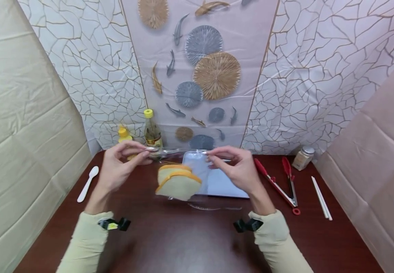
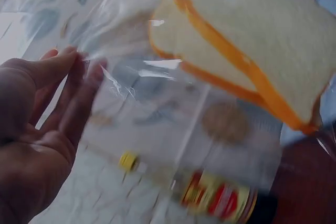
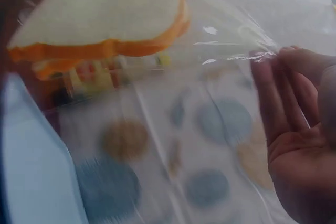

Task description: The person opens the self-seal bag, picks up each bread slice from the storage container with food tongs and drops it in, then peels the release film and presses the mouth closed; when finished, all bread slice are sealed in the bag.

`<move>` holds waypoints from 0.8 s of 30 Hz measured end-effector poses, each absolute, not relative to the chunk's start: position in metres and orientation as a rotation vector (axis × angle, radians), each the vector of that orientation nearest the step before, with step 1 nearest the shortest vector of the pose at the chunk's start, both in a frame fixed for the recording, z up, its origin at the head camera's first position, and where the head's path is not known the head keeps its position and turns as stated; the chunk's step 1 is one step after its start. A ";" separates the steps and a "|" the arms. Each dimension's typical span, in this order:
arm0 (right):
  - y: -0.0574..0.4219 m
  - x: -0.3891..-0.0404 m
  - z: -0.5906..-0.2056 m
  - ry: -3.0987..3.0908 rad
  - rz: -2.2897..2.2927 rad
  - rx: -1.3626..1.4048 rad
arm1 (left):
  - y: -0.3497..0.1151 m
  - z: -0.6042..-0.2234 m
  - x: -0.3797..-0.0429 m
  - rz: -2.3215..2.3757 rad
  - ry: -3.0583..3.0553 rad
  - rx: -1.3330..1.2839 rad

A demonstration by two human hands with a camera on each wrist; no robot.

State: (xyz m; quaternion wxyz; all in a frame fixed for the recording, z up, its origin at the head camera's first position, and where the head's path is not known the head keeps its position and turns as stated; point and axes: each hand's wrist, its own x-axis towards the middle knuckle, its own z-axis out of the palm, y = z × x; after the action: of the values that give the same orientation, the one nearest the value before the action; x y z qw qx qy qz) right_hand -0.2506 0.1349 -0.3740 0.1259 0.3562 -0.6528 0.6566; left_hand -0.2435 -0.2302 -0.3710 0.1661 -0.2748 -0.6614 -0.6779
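A clear plastic bag hangs over the table, held up between both hands. Two bread slices with orange-brown crusts lie inside it, overlapping and tilted. My left hand pinches one upper corner between thumb and fingertips; the left wrist view shows the film pulled taut from there. At the opposite corner my right hand pinches the film the same way, and in the right wrist view creases run from its fingertips toward the bread. Behind the bag, a pale blue tray or board is partly hidden.
At the back left stand a yellow-capped bottle and a smaller yellow bottle. A white spoon lies left. On the right are red-handled tongs, a small jar and white chopsticks. Fabric walls enclose the dark table.
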 end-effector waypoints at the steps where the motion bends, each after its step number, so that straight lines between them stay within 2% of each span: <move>1: 0.125 -0.250 -0.375 -1.885 1.972 1.079 | -0.243 -0.370 -0.238 -1.954 -1.885 -0.791; 5: 0.083 -0.248 -0.379 -1.856 2.200 1.173 | -0.292 -0.365 -0.220 -2.073 -1.919 -0.738; 7: 0.064 -0.257 -0.385 -1.900 2.280 1.127 | -0.308 -0.367 -0.223 -2.056 -1.992 -0.644; 16: 0.003 -0.332 -0.461 -2.366 2.283 0.497 | -0.339 -0.441 -0.301 -1.666 -2.543 -0.249; 20: -0.006 -0.343 -0.478 -2.484 2.218 0.358 | -0.329 -0.466 -0.322 -1.362 -2.711 -0.108; 24: -0.009 -0.344 -0.482 -2.556 2.223 0.338 | -0.318 -0.477 -0.329 -1.131 -2.794 0.018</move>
State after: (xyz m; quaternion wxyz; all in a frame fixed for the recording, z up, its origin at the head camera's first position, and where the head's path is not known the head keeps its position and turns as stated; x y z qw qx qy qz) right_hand -0.3442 -0.0095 -0.4819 -0.1311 0.0984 -0.7444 0.6473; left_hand -0.3295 -0.3179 -0.4771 0.0636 0.0061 -0.9250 -0.3745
